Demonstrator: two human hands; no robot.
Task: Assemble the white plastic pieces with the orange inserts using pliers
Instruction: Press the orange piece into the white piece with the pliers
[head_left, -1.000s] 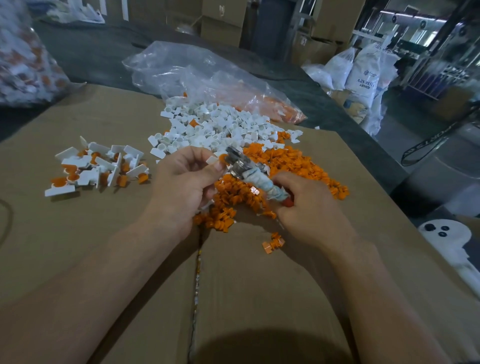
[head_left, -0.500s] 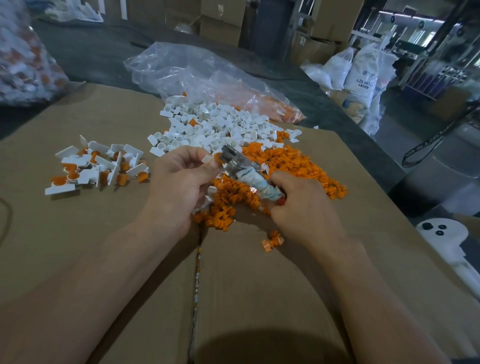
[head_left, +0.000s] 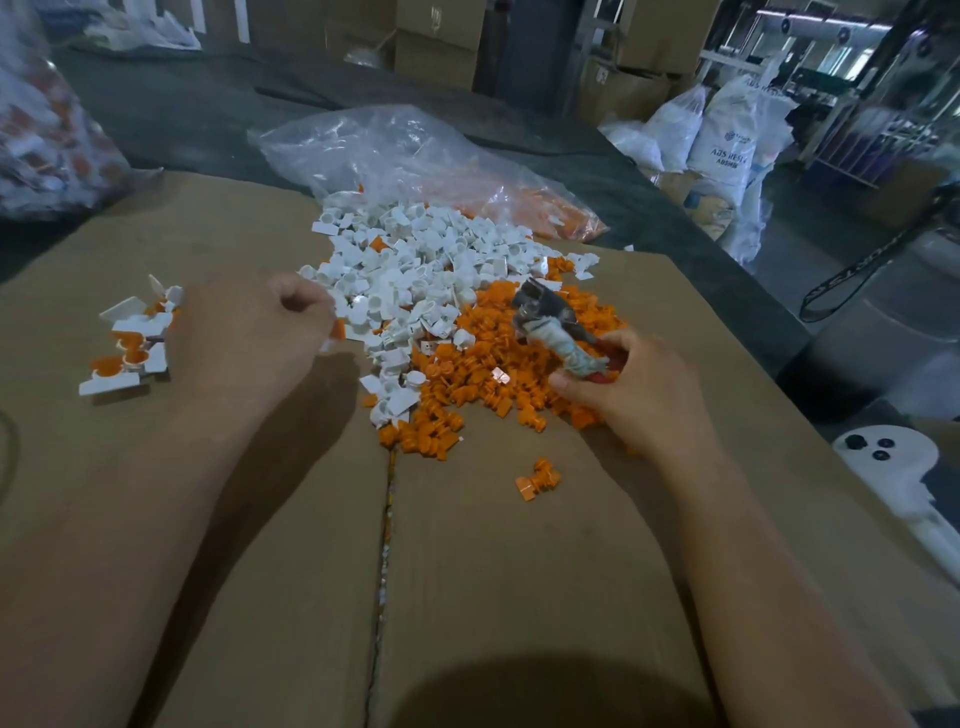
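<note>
A heap of loose white plastic pieces (head_left: 415, 260) lies at the back of the cardboard, with a spread of orange inserts (head_left: 483, 374) just in front of it. My right hand (head_left: 634, 395) grips the cloth-wrapped handles of the pliers (head_left: 556, 327), jaws pointing up and left over the orange inserts. My left hand (head_left: 260, 338) is curled, blurred, between the heaps and the small pile of assembled white-and-orange pieces (head_left: 130, 343) at the left. It holds a piece with an orange part (head_left: 336, 330) showing at its fingertips.
The work surface is a big cardboard box (head_left: 519, 571) with a centre seam. A clear plastic bag (head_left: 405, 156) with more parts lies behind the heaps, another bag (head_left: 47, 135) at far left. Two stray orange inserts (head_left: 537, 478) lie near the seam. White sacks (head_left: 727, 145) stand at the right.
My hands have separated. The left hand moved left toward the assembled pile with a piece. The right hand drew the pliers to the right, away from the left hand.
</note>
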